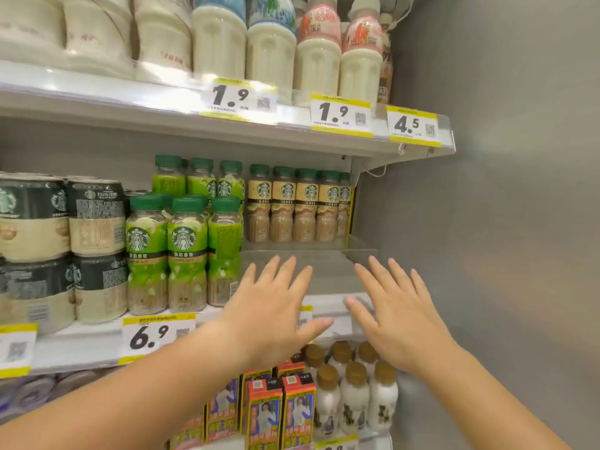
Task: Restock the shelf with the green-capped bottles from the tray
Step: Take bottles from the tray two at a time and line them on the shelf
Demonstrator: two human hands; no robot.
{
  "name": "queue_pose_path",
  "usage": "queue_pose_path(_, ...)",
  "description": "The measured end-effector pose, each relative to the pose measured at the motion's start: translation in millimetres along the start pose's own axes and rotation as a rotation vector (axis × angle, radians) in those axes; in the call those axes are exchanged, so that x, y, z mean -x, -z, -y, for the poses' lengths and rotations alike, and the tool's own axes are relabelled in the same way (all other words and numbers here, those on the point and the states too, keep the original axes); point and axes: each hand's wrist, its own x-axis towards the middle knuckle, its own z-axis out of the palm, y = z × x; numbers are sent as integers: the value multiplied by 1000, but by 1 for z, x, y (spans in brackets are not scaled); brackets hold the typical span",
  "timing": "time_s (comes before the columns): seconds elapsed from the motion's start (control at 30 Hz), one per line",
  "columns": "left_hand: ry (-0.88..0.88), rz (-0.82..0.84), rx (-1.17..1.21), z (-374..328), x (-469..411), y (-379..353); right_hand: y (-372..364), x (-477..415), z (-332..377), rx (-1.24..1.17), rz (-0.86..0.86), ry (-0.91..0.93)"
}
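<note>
Green-capped bottles with beige labels [298, 203] stand in a row at the back of the middle shelf [324, 274], right side. The shelf floor in front of them is bare. My left hand [272, 306] and my right hand [399, 313] both hover over the shelf's front edge, fingers spread, palms down, holding nothing. More green-capped bottles with bright green labels [185, 248] fill the section just left of my left hand. No tray is in view.
Dark cans [61, 248] are stacked at the far left of the middle shelf. White milk bottles [269, 43] line the shelf above. Below are red cartons [282, 414] and brown-capped white bottles [354, 394]. A grey wall [503, 222] closes the right side.
</note>
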Motion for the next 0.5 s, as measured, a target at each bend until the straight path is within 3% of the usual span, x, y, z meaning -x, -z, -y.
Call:
queue_pose_path(0.17, -148, -154, 5, -1, 54, -28, -20, 62, 16, 91, -16, 4)
queue_pose_path(0.5, -253, -27, -16, -3, 174, -158, -112, 177, 30, 115, 74, 8)
